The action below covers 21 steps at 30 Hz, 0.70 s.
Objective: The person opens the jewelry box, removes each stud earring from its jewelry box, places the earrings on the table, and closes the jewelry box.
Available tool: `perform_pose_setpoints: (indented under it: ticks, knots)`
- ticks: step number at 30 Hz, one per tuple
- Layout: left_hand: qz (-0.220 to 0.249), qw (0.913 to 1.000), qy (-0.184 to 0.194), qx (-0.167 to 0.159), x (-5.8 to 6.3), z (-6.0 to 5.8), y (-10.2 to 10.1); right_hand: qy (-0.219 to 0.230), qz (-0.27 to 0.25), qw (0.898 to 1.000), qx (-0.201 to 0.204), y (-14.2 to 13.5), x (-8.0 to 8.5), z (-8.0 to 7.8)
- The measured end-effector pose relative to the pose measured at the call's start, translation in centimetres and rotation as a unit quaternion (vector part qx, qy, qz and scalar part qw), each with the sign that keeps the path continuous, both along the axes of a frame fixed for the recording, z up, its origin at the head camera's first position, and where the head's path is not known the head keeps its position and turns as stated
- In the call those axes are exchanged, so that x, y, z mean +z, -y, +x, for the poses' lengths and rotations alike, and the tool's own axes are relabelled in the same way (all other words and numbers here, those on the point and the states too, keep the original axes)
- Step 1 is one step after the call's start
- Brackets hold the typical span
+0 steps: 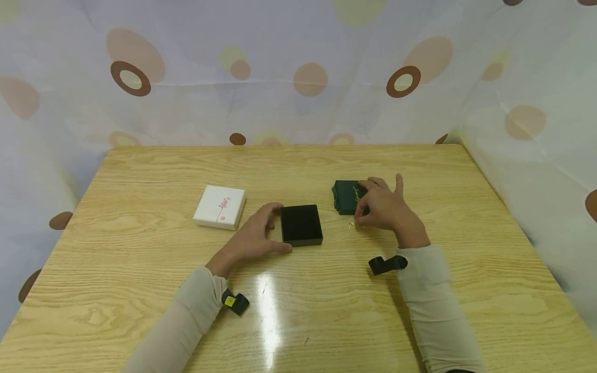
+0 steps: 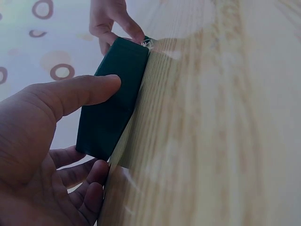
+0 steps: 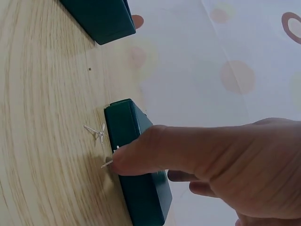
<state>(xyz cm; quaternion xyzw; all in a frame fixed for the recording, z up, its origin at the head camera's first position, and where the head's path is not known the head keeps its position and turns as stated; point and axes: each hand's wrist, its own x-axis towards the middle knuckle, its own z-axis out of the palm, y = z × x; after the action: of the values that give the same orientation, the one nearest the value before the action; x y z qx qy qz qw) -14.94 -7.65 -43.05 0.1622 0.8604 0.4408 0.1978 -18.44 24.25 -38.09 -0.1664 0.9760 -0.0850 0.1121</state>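
Observation:
A dark green jewellery box part (image 1: 301, 226) with a black inside lies mid-table. My left hand (image 1: 255, 236) holds it from the left, thumb (image 2: 101, 88) against its near side and fingers at the far corner. My right hand (image 1: 385, 205) pinches a small stud earring between thumb and forefinger; its thin pin (image 3: 107, 164) pokes out past the thumb tip. Another stud earring (image 3: 96, 132) lies on the table just left of the pinching fingers. Right behind them is a dark green box (image 1: 346, 192) with gold lettering and a ribbon, partly covered by the right hand.
Left of the left hand sits a white box (image 1: 220, 206) with a pink flower print. The wooden table (image 1: 140, 290) ends at the back against a patterned cloth (image 1: 275, 46), which also hangs along both sides. Each wrist wears a small black camera.

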Motion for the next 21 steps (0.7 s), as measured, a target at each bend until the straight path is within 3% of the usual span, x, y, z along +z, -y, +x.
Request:
perform_pose_setpoints:
  ticks: [21]
  knots:
    - [-0.006,1.0,-0.001,0.001,0.22,0.09,-0.02,0.004,0.015,1.0,-0.004,0.3,0.09,0.06]
